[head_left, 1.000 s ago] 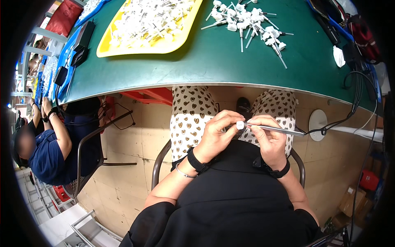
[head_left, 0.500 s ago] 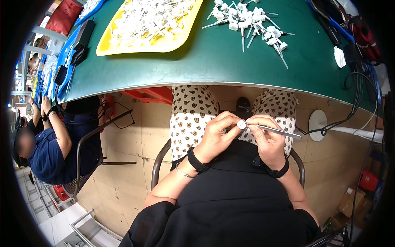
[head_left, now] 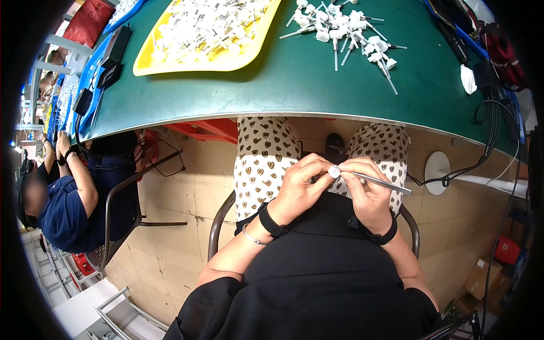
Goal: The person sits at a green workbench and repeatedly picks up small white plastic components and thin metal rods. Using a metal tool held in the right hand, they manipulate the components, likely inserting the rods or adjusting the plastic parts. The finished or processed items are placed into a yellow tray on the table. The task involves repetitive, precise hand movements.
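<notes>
Above my lap, my left hand (head_left: 306, 186) pinches a small white plastic pump head (head_left: 334, 171) between thumb and fingertips. My right hand (head_left: 368, 184) grips a slim, flat grey metal tool, perhaps tweezers (head_left: 391, 186), its far end sticking out to the right. The tool's working tip meets the white part, but fingers hide the exact contact. On the green table (head_left: 198, 99) lies a loose pile of white pump heads with thin clear tubes (head_left: 354, 25). A yellow tray (head_left: 238, 64) to its left is heaped with similar white parts (head_left: 204, 28).
The table's front edge runs just beyond my knees. Black cables (head_left: 492, 130) hang at the right, near a white scrap (head_left: 468, 79). A black box (head_left: 116, 48) stands at the table's left. Another person in a dark blue shirt (head_left: 68, 212) sits at the left on a chair (head_left: 110, 215).
The metal tool has shifted slightly, its outer end a little lower and closer in. Both hands keep their grip in nearly the same place.
</notes>
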`<state>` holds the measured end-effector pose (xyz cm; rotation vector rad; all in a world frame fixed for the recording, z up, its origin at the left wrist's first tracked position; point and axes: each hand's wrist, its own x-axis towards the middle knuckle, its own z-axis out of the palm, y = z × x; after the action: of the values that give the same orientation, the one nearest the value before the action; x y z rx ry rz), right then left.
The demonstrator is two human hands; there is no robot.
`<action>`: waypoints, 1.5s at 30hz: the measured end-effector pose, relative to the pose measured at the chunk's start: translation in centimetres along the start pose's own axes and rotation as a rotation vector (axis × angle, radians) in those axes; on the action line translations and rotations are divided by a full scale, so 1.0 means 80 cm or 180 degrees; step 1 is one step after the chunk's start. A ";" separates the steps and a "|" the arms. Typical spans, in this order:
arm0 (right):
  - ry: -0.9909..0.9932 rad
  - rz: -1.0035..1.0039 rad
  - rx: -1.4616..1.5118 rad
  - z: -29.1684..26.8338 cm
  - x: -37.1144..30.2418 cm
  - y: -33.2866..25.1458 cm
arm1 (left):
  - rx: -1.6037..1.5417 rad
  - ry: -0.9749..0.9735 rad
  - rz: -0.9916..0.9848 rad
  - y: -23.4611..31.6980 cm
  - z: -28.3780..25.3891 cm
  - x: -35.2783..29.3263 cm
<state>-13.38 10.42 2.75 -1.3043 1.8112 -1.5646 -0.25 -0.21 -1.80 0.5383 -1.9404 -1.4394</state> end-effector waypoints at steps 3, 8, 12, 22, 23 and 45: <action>0.0034 -0.0207 -0.0199 0.002 0.002 0.001 | 0.0051 0.0015 -0.0012 0.001 0.000 -0.001; -0.0046 -0.0335 -0.0411 0.000 0.006 -0.005 | 0.0096 0.0037 0.0021 0.000 0.002 -0.002; -0.0199 -0.0301 -0.0467 -0.004 0.009 -0.010 | 0.0106 0.0020 0.0034 0.000 0.001 -0.003; 0.0022 0.0059 0.0051 -0.002 -0.001 -0.002 | -0.0006 0.0056 -0.0128 0.001 0.001 0.000; 0.0021 0.0048 0.0036 -0.002 -0.002 -0.001 | -0.0021 0.0057 -0.0130 0.001 0.001 0.000; -0.0010 -0.0437 -0.0320 0.001 0.004 0.003 | -0.0018 0.0041 -0.0131 0.003 0.002 0.000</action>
<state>-13.54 10.12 2.61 -1.5051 1.8545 -1.5570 -0.34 -0.05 -1.59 0.5868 -1.9250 -1.4628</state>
